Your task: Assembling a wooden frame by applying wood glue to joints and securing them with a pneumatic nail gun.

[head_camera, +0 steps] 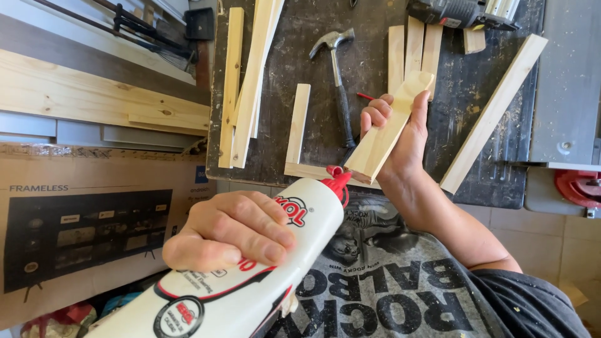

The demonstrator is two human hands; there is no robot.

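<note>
Glue bottle (250, 275) and short pine strip (391, 128) meet at the near edge of the view: the bottle's red nozzle (339, 181) touches the cut lower end of the strip, which suggests that glue is being laid on that end. The left hand (228, 235) is wrapped around the white bottle's body, fingers closed over it, tilting it so the nozzle points up and to the right. The right hand (400, 134) is clamped on the strip, fingers curled over its far edge and thumb along the right side, holding it slanted with the low end turned toward the nozzle; the angle seems chosen to bring that end within reach of the tip.

Beyond the hands lies a dark, scuffed, dust-speckled worktop (313, 37). On it, a claw hammer (338, 81) lies with its head far and its handle pointing near, just left of the held strip. More pine strips lie around: a short one (298, 122) left of the hammer, long ones (247, 81) further left, a few (413, 44) side by side behind the right hand, and a long one (494, 109) slanting at the right. A power tool (460, 12) sits at the far edge. To the left, planks (94, 94) rest above a large cardboard box (87, 231); pale floor tiles (557, 238) show at the near right.
</note>
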